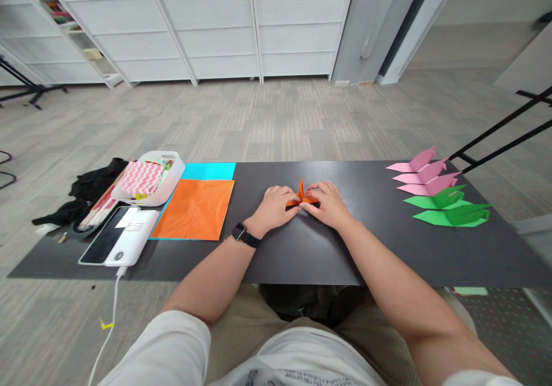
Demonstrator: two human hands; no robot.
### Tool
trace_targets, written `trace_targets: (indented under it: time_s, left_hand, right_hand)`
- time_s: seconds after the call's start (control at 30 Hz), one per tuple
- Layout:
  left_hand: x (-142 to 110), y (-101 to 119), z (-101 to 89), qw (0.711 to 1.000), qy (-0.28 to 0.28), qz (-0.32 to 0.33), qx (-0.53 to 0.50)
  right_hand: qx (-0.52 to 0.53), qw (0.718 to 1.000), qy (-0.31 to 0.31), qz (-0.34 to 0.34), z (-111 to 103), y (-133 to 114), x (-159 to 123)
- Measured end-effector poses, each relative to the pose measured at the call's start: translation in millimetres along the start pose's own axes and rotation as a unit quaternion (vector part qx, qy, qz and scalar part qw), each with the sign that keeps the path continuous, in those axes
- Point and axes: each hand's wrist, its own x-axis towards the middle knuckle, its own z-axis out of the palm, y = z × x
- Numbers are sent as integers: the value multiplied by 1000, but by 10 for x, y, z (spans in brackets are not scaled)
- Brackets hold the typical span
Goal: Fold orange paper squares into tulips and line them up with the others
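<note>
A small folded orange origami piece (301, 190) is at the middle of the dark table, with one point standing up. My left hand (276, 203), wearing a black watch on the wrist, pinches its left side. On the opposite side, my right hand (326, 202) grips the right part, thumb close to the left thumb. Fingers cover much of the fold, so its full shape is hidden. To the left lies a flat stack of orange paper (196, 210), with a blue sheet (210, 171) showing behind it.
Pink folded paper figures (429, 187) and green ones (452, 216) stand in a row at the table's right. At the left are a white basket (172, 182), a phone (103, 237), a white power bank (131, 239) with a cable, and black cloth (97, 180).
</note>
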Motion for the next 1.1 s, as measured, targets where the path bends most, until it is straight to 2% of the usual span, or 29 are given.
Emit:
trace_targets:
  time_s: [0.13, 0.27, 0.33, 0.5, 0.7, 0.87, 1.1]
  left_hand:
    - [17, 12, -18, 999, 18, 2, -28]
    - [46, -25, -57, 987, 114, -45, -106]
    - [57, -44, -58, 976, 132, -56, -163]
    - [67, -62, -15, 965, 72, -83, -238]
    - [66, -71, -16, 940, 93, -114, -307]
    - [57, -5, -55, 949, 60, -106, -290]
    - [49, 71, -85, 958, 47, -96, -267]
  right_hand:
    - [11, 1000, 23, -6, -6, 53, 11]
    - [32, 999, 35, -9, -7, 81, 21]
    - [50, 998, 31, -18, -9, 75, 25]
    - [98, 993, 49, -31, -37, 17, 45]
    - [176, 980, 91, 8, -176, -67, 77]
    - [129, 977, 170, 14, -302, -104, 75]
    - [88, 981, 172, -6, -350, -189, 53]
